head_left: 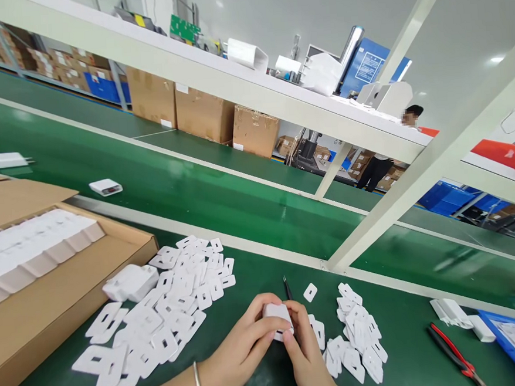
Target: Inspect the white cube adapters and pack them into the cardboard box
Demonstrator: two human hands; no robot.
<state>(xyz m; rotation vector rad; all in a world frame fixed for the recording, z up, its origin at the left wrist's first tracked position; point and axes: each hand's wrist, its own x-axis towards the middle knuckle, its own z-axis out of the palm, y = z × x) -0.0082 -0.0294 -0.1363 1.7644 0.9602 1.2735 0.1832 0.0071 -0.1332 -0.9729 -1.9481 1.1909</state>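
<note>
A small white charger block (276, 314) is gripped between both hands above the green mat, with a dark slot partly visible on its near side. My left hand (244, 344), a silver bangle on its wrist, closes its thumb and fingers round the left side. On the other side, the fingertips and thumb of my right hand (304, 349) press against the block. Black tweezers (287, 287) lie just beyond the hands, partly hidden. To the left spreads a large pile of flat white plates with slots (160, 317); a smaller pile of such plates (359, 333) lies to the right.
An open cardboard box (133, 249) with a white tray stands at left. Red-handled pliers (451, 350), white blocks (451, 312) and a blue-rimmed tray (506, 346) are at right. Behind a low rail runs a green conveyor (222, 189) carrying chargers; a slanting post (383, 219) rises beside it.
</note>
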